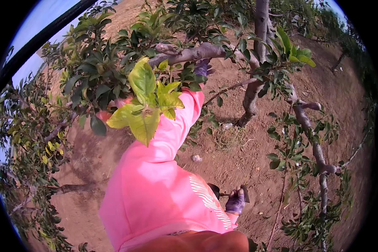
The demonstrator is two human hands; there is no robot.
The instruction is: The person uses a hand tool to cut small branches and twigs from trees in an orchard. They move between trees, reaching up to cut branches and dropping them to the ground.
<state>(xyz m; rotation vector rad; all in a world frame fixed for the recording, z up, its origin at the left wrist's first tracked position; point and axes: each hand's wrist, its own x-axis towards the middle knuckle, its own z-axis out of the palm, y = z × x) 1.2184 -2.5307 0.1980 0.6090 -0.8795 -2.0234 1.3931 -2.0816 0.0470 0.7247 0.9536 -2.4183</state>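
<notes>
My left arm, in a pink sleeve [171,132], reaches forward below a thick tree branch [192,54]. My left hand [203,67], in a purple glove, is just under that branch and partly hidden by leaves; whether it grips anything is not visible. Yellow-green leaves [145,104] stand in front of the sleeve. Low at the right, my right hand [236,201], in a purple glove with bare fingertips, is closed around a small tool [246,193] with dark flat parts and a thin rod. Reddish fruits [104,116], apparently apples, hang among leaves left of my arm.
A forked trunk [250,97] rises ahead of me. Another knobby branch [316,148] runs down the right side, and dense foliage [28,132] fills the left. On the brown soil [226,170] lies a pale round object [197,158]. A black bar [44,37] crosses the upper left.
</notes>
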